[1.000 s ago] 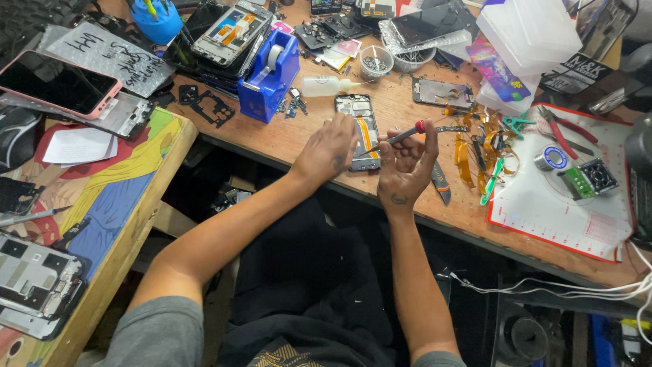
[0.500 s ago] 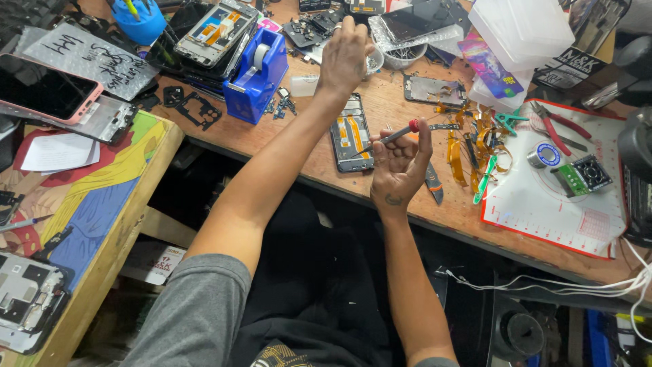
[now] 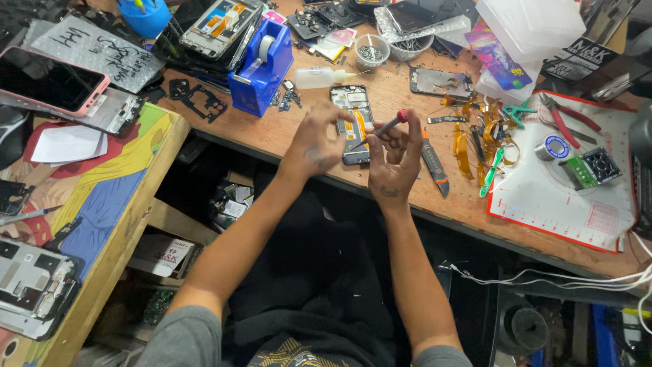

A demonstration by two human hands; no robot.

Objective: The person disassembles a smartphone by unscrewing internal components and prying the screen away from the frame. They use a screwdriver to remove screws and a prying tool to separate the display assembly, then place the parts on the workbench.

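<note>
An opened phone [image 3: 353, 112] lies back-up on the wooden bench [image 3: 285, 136], its inner board and orange flex showing. My right hand [image 3: 394, 160] holds a small screwdriver [image 3: 384, 128] with a red cap, its tip pointing down at the phone's lower part. My left hand [image 3: 318, 139] rests over the phone's left edge, fingers curled near the screwdriver tip; whether something tiny is pinched in them I cannot tell.
A blue tape dispenser [image 3: 261, 64], a small clear bottle [image 3: 319, 77], a screw cup [image 3: 371, 51], a utility knife [image 3: 435, 163], orange flex cables [image 3: 468, 136], pliers [image 3: 564, 119] and a white mat [image 3: 564, 197] crowd the bench. Phones and panels lie on the painted side table [image 3: 102, 183].
My left hand reached to the back of the bench half a second ago and has come back to the phone. The right hand stays by the phone with the screwdriver.
</note>
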